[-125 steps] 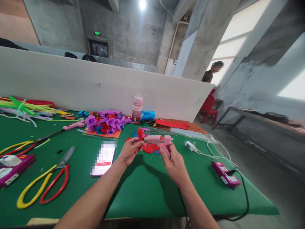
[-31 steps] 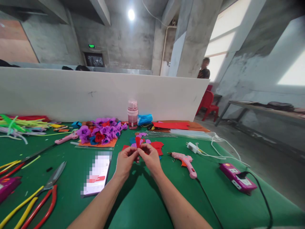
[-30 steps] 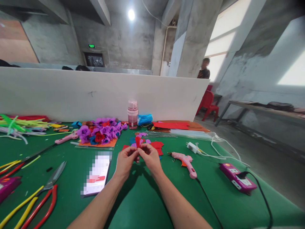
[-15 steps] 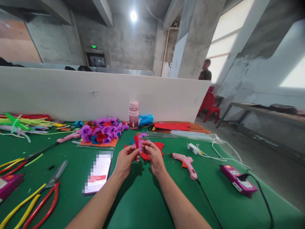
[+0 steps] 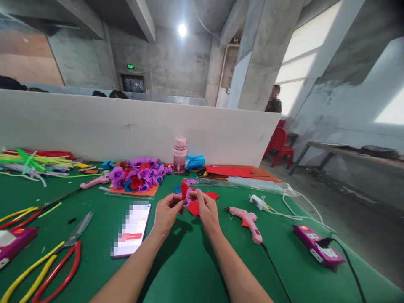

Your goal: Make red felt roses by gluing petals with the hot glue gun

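Observation:
My left hand (image 5: 169,210) pinches a small red piece (image 5: 184,190) that stands upright above its fingertips. Close to its right side is my right hand (image 5: 205,209), fingers bent and drawn together near the piece; whatever they may hold is too small to make out. Behind and partly under the hands lie cut red pieces (image 5: 194,208) and purple pieces (image 5: 190,182). A pink glue gun (image 5: 248,219) rests to the right of my right hand. Left of my left hand is a phone (image 5: 134,229) with its screen lit.
Purple, red and blue flowers (image 5: 143,174) lie behind the phone, beside a pink bottle (image 5: 179,155). Scissors (image 5: 75,235) and coloured strips (image 5: 28,162) are at left. A purple power strip (image 5: 318,247) and white charger (image 5: 258,202) are at right. A person (image 5: 274,100) stands far back.
The view has shifted slightly, so the scene sits a little lower and to the right. The fingers of my right hand are more drawn together, and the red piece shows broader.

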The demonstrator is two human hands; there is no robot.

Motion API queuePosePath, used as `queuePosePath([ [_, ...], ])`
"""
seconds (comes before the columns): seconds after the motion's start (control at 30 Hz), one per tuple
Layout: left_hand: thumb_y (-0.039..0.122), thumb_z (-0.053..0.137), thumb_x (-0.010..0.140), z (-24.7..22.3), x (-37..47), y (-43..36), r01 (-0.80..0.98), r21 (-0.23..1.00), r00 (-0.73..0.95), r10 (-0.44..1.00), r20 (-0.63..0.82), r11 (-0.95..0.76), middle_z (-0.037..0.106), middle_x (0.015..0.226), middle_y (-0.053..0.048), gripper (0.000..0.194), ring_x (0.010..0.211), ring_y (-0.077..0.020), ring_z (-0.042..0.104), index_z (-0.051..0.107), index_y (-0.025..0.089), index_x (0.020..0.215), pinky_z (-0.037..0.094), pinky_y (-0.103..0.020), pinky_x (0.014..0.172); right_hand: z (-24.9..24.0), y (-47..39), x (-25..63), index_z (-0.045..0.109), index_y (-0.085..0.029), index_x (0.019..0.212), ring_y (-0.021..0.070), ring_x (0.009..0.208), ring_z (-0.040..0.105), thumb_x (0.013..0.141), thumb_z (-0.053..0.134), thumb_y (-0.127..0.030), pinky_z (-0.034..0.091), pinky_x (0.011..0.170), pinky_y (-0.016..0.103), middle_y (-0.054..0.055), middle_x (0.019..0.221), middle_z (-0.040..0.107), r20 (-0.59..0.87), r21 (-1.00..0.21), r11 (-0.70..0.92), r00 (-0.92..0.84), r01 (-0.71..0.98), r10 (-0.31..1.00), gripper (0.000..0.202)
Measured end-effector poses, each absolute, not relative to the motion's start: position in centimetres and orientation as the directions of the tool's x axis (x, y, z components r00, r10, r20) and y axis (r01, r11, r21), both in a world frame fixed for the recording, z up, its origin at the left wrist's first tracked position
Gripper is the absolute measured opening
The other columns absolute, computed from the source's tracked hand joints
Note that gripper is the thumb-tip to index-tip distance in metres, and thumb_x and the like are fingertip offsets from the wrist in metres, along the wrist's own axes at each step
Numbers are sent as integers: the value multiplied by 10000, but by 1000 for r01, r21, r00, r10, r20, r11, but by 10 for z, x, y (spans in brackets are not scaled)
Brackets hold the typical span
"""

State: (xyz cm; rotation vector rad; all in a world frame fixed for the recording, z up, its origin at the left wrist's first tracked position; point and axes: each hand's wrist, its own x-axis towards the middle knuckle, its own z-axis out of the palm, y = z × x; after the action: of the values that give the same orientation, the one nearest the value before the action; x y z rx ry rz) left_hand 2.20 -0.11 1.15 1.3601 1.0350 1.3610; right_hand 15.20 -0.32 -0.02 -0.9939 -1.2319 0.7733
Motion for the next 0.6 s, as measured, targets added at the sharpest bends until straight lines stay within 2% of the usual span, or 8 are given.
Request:
queuePosePath([
  [0.1,300,675,647,14,22,-4,-29,964,11,964,265,-265,587,538,24,154,490,-97,523,633,158,687,425,-202,508,4,-7,151,675,-224,939,188,851,606,808,544,-382,448,805,320,40,877,674,487,-869,468,113,159,866,243],
  [0.2,271,670,641,17,21,-6,-25,954,-3,954,299,-299,630,611,11,112,547,-109,548,649,168,680,445,-208,545,6,-11,148,643,-227,970,196,855,583,696,680,-302,441,810,323,40,906,652,591,-785,554,65,279,804,287],
  [0.33,230,644,656,17,20,-7,28,936,5,936,351,-351,658,657,-2,72,617,-134,581,668,176,697,464,-224,596,8,-15,144,626,-219,904,188,839,574,724,643,-232,425,821,325,37,873,647,656,-721,608,47,331,753,181],
  [0.6,203,641,655,15,19,-6,23,904,2,904,428,-427,683,728,-15,75,692,-154,610,680,191,718,476,-256,692,10,-18,142,595,-213,850,179,815,560,777,574,-224,433,764,309,37,833,617,700,-681,641,59,353,712,76],
])
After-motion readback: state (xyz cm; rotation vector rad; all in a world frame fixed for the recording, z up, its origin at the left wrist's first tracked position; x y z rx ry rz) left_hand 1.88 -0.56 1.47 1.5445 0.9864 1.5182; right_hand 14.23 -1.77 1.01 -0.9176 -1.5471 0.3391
